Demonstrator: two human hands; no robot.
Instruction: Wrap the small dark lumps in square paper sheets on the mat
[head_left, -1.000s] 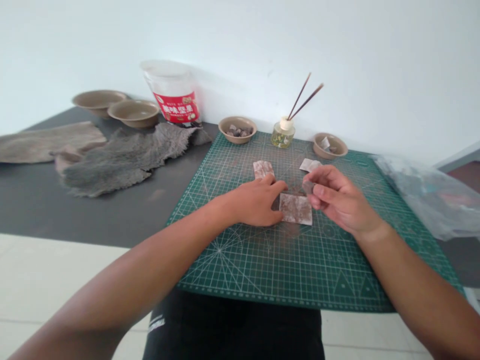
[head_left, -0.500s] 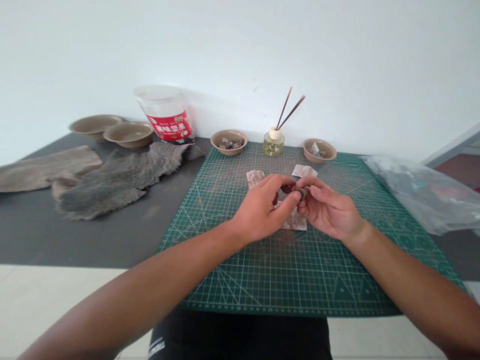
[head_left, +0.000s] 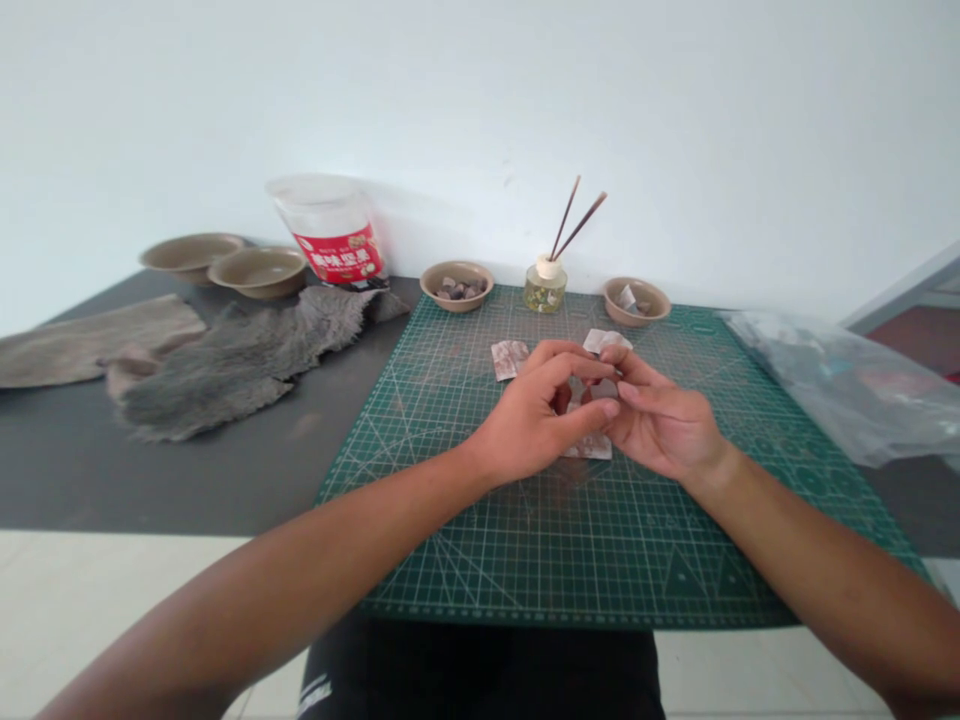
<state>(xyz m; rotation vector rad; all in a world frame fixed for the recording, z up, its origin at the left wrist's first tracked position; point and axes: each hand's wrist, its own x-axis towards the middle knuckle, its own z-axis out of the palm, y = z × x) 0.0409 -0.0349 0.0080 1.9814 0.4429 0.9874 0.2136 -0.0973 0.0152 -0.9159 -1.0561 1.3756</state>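
Above the mat [head_left: 525,540], my left hand [head_left: 536,415] and right hand [head_left: 660,418] met at the fingertips, seemingly for close two-handed work; the next move probably called for a steady pinch. Whether either grip held anything I couldn't tell. The patch [head_left: 591,447] lay on the mat beneath, mostly hidden.
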